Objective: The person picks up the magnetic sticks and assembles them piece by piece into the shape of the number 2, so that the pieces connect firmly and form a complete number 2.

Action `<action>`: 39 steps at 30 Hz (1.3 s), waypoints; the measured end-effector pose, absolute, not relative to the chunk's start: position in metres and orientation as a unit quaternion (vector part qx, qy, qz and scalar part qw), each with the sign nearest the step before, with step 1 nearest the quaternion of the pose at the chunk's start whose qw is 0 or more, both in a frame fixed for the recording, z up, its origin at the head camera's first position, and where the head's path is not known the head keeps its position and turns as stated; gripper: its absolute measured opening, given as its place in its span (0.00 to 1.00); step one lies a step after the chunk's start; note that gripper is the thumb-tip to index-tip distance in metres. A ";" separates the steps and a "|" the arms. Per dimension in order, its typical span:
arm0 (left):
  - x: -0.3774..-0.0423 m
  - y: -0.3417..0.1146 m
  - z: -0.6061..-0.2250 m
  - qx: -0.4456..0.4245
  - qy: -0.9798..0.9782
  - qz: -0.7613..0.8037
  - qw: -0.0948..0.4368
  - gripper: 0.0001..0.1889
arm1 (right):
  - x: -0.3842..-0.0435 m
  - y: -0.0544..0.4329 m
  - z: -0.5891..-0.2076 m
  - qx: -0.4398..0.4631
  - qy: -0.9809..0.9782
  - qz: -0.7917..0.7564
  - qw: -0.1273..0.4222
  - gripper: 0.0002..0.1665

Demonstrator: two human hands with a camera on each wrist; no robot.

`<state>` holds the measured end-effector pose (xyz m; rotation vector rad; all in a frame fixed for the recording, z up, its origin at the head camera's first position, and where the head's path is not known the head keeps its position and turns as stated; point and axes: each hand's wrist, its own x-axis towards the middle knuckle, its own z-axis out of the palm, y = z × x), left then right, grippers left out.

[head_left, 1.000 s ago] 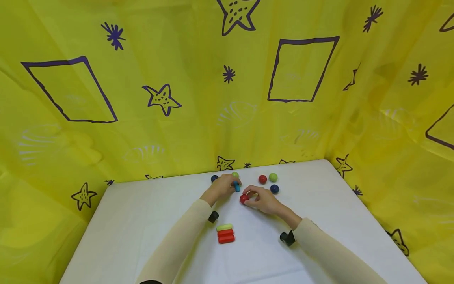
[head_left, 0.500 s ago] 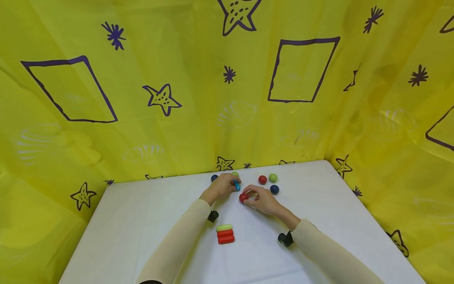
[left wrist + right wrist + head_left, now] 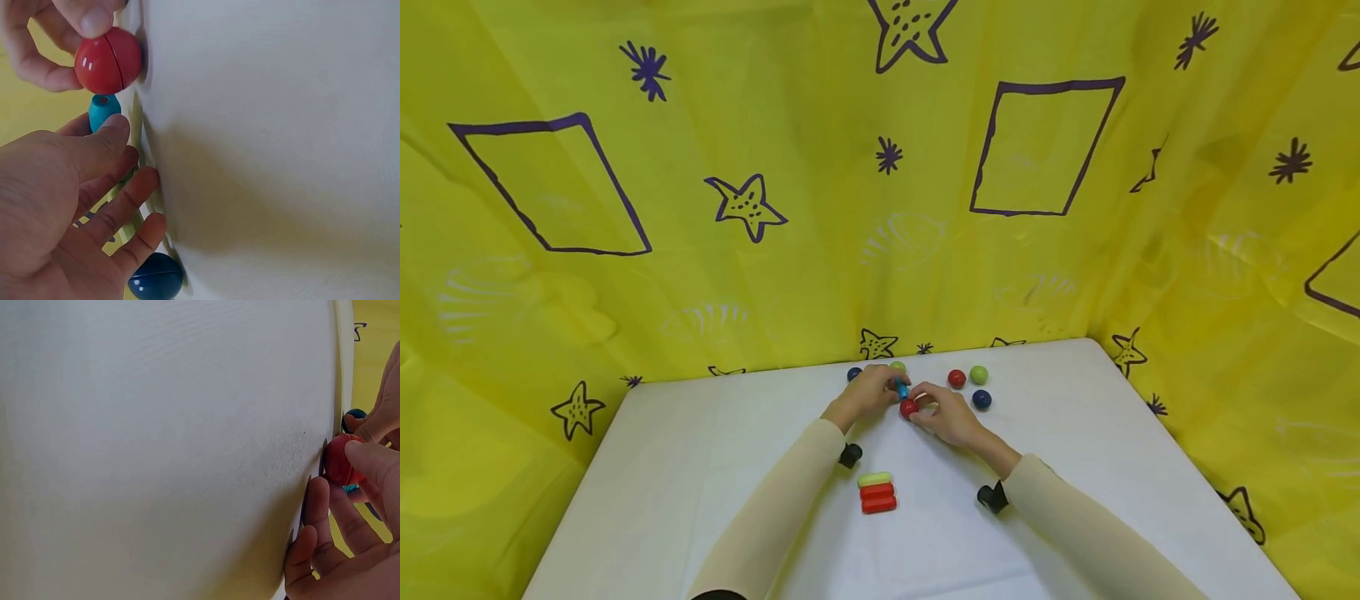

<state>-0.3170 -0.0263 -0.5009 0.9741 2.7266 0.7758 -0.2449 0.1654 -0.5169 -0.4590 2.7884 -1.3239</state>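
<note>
My left hand (image 3: 868, 392) pinches a small light-blue rod (image 3: 103, 112) between thumb and index finger; a hole shows in its end. My right hand (image 3: 951, 417) grips a glossy red ball (image 3: 109, 61) with thumb and fingertips, low over the white table. The ball sits right at the holed end of the rod in the left wrist view. In the right wrist view the ball (image 3: 342, 459) hides most of the rod. The other left fingers are spread loosely, close to a dark blue ball (image 3: 156, 277).
Beyond the left hand is a green ball (image 3: 898, 367). Another red ball (image 3: 957, 379), a green ball (image 3: 979, 375) and a dark blue ball (image 3: 982, 400) cluster right of the hands. Nearer lie a pale green rod (image 3: 875, 479) and two red rods (image 3: 878, 504). A yellow curtain (image 3: 820, 275) borders the table (image 3: 715, 467).
My right hand has moved left and slightly away from me, bringing the red ball up to the end of the blue rod. The left hand has stayed nearly still.
</note>
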 end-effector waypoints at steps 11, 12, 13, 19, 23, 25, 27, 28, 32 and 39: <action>-0.315 -0.027 -0.498 0.316 0.907 0.269 0.075 0.12 | -0.250 0.159 -0.516 -0.132 0.895 -0.427 -0.004 0.14; -0.315 -0.027 -0.497 0.316 0.907 0.269 0.075 0.12 | -0.250 0.159 -0.516 -0.132 0.894 -0.427 -0.003 0.14; -0.315 -0.028 -0.497 0.316 0.907 0.269 0.075 0.12 | -0.250 0.159 -0.516 -0.132 0.894 -0.427 -0.003 0.14; -0.316 -0.030 -0.500 0.320 0.905 0.274 0.067 0.12 | -0.251 0.159 -0.518 -0.133 0.893 -0.429 0.001 0.14; -0.315 -0.032 -0.501 0.322 0.905 0.274 0.057 0.15 | -0.251 0.160 -0.516 -0.137 0.893 -0.430 0.010 0.14; -0.314 -0.034 -0.501 0.320 0.906 0.272 0.053 0.16 | -0.251 0.160 -0.515 -0.134 0.894 -0.428 0.017 0.14; -0.313 -0.037 -0.499 0.316 0.908 0.272 0.055 0.17 | -0.250 0.161 -0.514 -0.130 0.895 -0.426 0.023 0.15; -0.311 -0.039 -0.498 0.315 0.908 0.271 0.055 0.17 | -0.250 0.161 -0.514 -0.130 0.896 -0.425 0.024 0.14; -0.303 -0.048 -0.492 0.320 0.904 0.279 0.058 0.17 | -0.249 0.162 -0.512 -0.128 0.897 -0.422 0.024 0.15; -0.289 -0.069 -0.484 0.314 0.902 0.293 0.043 0.18 | -0.251 0.163 -0.512 -0.129 0.900 -0.414 0.031 0.15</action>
